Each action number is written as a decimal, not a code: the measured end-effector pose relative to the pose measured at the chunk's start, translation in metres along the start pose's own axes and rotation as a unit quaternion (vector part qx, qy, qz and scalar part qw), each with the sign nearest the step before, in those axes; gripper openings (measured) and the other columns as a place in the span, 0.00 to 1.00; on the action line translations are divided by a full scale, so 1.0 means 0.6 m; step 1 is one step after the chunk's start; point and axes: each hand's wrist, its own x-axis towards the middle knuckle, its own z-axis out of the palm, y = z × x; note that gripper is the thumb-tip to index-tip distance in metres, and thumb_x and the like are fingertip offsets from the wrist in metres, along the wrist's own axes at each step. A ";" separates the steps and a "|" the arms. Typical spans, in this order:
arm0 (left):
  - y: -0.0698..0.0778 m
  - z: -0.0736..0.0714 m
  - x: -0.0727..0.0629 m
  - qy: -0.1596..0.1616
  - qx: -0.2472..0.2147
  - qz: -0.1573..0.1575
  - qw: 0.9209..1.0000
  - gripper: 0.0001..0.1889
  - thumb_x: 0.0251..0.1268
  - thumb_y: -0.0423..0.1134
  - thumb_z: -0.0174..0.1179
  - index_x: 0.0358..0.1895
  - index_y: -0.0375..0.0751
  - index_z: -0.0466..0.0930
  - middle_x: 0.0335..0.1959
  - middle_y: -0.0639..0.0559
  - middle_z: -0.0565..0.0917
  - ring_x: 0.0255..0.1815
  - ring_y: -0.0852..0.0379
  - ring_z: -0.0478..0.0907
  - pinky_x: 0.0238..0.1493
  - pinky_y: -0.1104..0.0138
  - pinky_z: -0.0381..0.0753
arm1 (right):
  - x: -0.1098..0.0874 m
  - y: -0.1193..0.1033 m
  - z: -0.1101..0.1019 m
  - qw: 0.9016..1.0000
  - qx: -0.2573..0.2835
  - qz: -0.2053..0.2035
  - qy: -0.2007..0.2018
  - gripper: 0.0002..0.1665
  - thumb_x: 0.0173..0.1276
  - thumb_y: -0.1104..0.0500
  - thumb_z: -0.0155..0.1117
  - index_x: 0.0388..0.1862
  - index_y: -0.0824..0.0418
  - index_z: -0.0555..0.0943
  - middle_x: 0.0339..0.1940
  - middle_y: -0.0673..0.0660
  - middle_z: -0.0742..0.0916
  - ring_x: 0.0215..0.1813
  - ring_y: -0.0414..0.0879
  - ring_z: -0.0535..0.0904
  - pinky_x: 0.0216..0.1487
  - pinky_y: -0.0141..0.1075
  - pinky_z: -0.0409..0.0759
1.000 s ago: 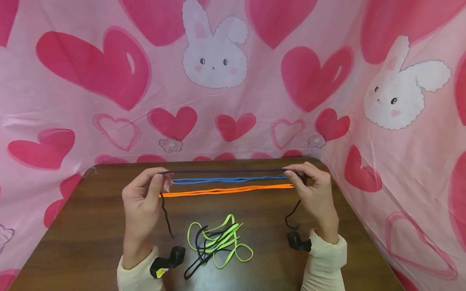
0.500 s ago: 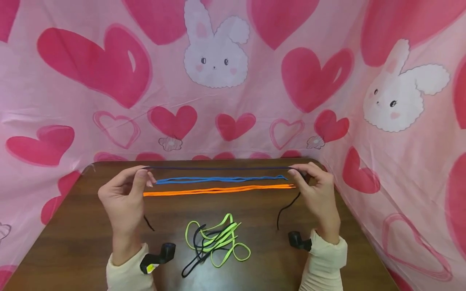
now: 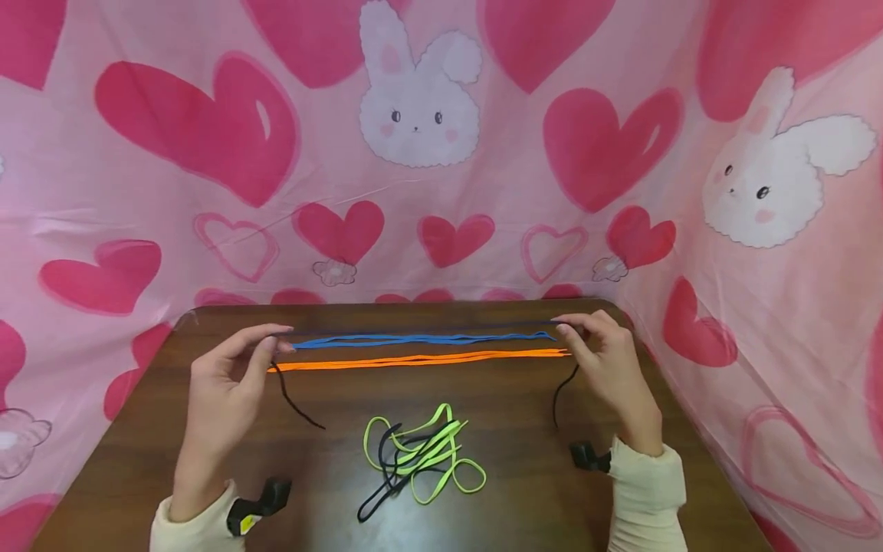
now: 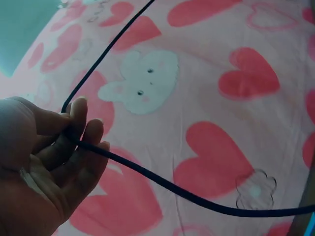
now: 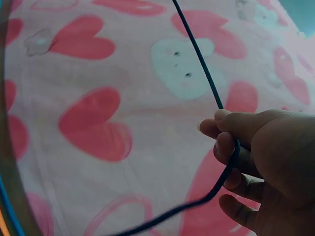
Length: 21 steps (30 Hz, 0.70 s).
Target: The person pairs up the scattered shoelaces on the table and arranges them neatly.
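Note:
A dark, round shoelace (image 4: 138, 167) is stretched sideways between my two hands above the back of the table. My left hand (image 3: 224, 391) pinches it between thumb and fingers, and a loose tail hangs below. On the other side my right hand (image 3: 612, 368) pinches the same lace, with another tail hanging down toward the tabletop. In the right wrist view the lace (image 5: 203, 59) runs up from thumb and fingertip, then bends down past the other fingers. Just below it in the head view lie a doubled blue shoelace (image 3: 497, 337) and a doubled orange shoelace (image 3: 483, 355), laid roughly parallel.
Nearer the front of the brown table (image 3: 510, 498) lies a tangle of a lime-green shoelace (image 3: 441, 479) and a black shoelace (image 3: 360, 512). Pink cloth (image 3: 503, 176) with hearts and rabbits hangs behind the table and along its right side.
My left hand has moved left, widening the gap between my hands and lengthening the stretch of dark lace. Its tails have swung. The blue, orange and tangled laces stay put.

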 end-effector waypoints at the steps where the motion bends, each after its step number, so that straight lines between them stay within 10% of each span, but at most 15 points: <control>1: -0.004 -0.004 -0.003 -0.004 0.012 -0.003 1.000 0.12 0.69 0.22 0.59 0.50 0.32 0.86 0.32 0.63 0.87 0.35 0.68 0.83 0.41 0.80 0.76 | -0.001 0.005 -0.002 1.000 -0.009 0.004 -0.006 0.13 0.62 0.73 0.71 0.44 0.61 0.89 0.24 0.50 0.80 0.33 0.35 0.70 0.31 0.30 0.67; 11: -0.066 -0.036 -0.023 0.015 0.175 0.081 0.981 0.15 0.52 0.16 0.69 0.44 0.31 0.88 0.33 0.39 0.88 0.38 0.82 0.73 0.45 0.86 0.68 | -0.018 0.047 -0.019 0.996 -0.058 0.027 -0.055 0.12 0.67 0.70 0.68 0.49 0.63 0.89 0.25 0.51 0.82 0.31 0.36 0.68 0.29 0.27 0.67; 21: -0.121 -0.077 -0.032 -0.007 0.282 0.088 0.955 0.17 0.50 0.20 0.72 0.45 0.37 0.89 0.36 0.43 0.89 0.34 0.54 0.79 0.34 0.73 0.69 | -0.040 0.086 -0.038 0.990 -0.093 0.047 -0.095 0.10 0.67 0.68 0.70 0.45 0.62 0.90 0.30 0.54 0.88 0.33 0.37 0.71 0.32 0.30 0.71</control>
